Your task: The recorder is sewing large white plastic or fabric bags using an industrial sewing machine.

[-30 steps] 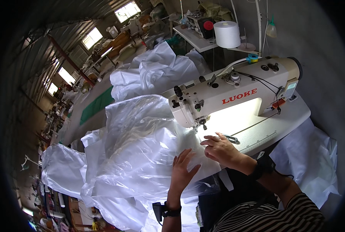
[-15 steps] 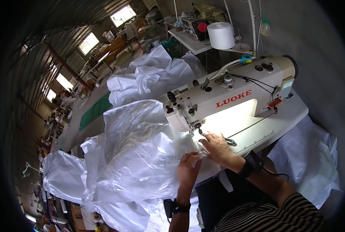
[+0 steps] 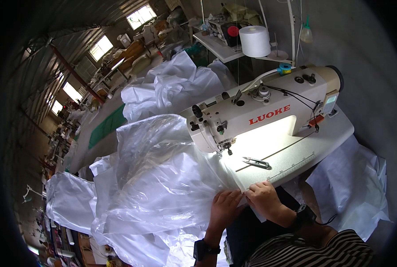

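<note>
A large white plastic sheet (image 3: 163,178) lies bunched to the left of the sewing machine (image 3: 269,107), its edge running under the needle area. My left hand (image 3: 226,205) is closed on this edge at the front of the machine bed. Right beside it my right hand (image 3: 264,198) pinches the same edge, fingers bent and thumb toward the left hand. Both hands sit close together, nearer to me than the needle. On the lit bed lies a pair of small thread snips (image 3: 256,163), apart from both hands.
A white thread cone (image 3: 254,41) stands behind the machine, and an oil bottle (image 3: 306,33) hangs on the wall. More white sheeting (image 3: 349,182) drapes down at the right, with another heap (image 3: 172,84) behind. A ruler scale (image 3: 292,167) runs along the bed's front edge.
Both hands have moved toward me from beside the needle, the right hand farthest, drawing along the sheet's edge. The snips, partly hidden before, now show fully.
</note>
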### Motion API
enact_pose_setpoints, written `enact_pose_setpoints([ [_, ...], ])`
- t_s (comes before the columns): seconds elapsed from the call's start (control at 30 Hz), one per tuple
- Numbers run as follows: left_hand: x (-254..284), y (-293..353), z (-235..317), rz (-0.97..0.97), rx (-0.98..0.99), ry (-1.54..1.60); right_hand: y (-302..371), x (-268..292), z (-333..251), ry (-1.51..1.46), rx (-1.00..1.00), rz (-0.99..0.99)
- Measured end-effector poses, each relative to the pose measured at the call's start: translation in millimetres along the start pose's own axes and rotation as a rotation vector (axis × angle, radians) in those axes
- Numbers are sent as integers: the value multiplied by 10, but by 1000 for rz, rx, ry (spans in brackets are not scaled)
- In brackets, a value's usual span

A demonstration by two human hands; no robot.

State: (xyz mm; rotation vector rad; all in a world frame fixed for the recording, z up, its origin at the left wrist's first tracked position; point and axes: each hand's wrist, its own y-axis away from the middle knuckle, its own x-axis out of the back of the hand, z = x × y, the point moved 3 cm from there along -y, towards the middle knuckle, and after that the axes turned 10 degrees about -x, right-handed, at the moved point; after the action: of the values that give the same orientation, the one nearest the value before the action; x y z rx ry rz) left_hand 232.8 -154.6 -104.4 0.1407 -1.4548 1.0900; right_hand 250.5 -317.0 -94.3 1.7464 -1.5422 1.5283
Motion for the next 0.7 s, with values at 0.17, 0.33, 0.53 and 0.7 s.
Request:
enact_pose_setpoints([
  [0.17, 16, 58, -16, -25, 28, -114, 100, 9, -31, 73, 52, 7],
  [0.33, 60, 27, -333, -69, 18, -64, -22, -96, 5, 86, 124, -9],
  [0.53, 70, -178, -753, -78, 29, -52, -474, -372, 131, -3, 112, -21],
  [0.7, 72, -312, -1014, -32, 109, 16, -817, -472, 266, -63, 103, 47],
])
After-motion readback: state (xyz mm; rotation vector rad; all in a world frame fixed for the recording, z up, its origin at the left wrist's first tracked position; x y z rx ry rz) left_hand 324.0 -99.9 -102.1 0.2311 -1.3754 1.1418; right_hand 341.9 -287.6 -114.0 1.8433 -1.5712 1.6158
